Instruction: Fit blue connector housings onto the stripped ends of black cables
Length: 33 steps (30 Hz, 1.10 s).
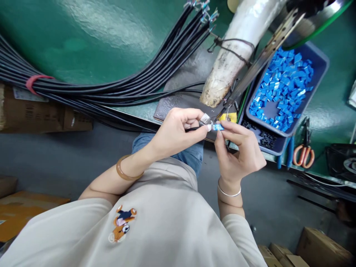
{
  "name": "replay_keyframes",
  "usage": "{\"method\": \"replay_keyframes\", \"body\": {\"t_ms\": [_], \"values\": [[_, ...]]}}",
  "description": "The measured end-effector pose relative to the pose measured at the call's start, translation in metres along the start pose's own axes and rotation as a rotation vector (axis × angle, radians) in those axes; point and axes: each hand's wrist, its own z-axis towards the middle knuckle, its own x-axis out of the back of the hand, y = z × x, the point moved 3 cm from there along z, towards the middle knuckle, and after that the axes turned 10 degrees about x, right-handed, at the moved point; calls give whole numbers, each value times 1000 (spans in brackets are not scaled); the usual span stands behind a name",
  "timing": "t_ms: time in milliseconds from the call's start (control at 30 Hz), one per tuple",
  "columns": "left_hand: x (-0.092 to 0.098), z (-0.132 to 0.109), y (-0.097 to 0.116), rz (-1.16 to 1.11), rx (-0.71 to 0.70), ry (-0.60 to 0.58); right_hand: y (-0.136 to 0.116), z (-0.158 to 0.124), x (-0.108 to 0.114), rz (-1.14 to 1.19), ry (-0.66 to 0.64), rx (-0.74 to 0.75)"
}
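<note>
Between thumb and fingers, my left hand (180, 128) pinches the end of a black cable (191, 129); two of its fingertips have white covers. At the cable's tip sits a small blue connector (217, 127), which my right hand (239, 144) holds by thumb and forefinger. Thin wires meet the connector close to my left fingertips, too small to make out singly. Just above the join is the tip of a soldering iron (219, 114), slanting down from the upper right. A yellow piece (228, 117) lies behind my right fingers.
A red-tied bundle of black cables (111, 89) crosses the green bench (91, 44). A whitish wrapped tube (236, 48) hangs above the work. To the right are a grey bin (317, 78) of blue connectors, a tray of small black parts (267, 139) and orange-handled pliers (304, 154).
</note>
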Motion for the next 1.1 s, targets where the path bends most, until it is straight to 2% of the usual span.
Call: {"method": "replay_keyframes", "body": {"t_ms": [133, 200, 267, 333, 600, 800, 1000, 1100], "values": [[4, -4, -2, -69, 66, -69, 4, -2, 3, 182, -124, -169], [4, -6, -1, -65, 77, -107, 3, -1, 9, 195, -98, -201], [4, -7, 0, -40, 65, -127, 1, 1, 17, 114, -24, -157], [3, -8, 0, -17, 42, -136, -3, 2, 20, 63, -13, -109], [1, -13, -1, -29, 29, -121, -10, -5, 12, 88, -185, -73], [-2, -15, -5, -46, 6, -82, -17, -11, 6, -27, -131, -9], [-2, -15, -7, -36, -14, -21, -21, -13, 0, -53, -93, -24], [-3, -15, -7, -39, -38, -34, -21, -11, 0, -45, -61, -27]]}}
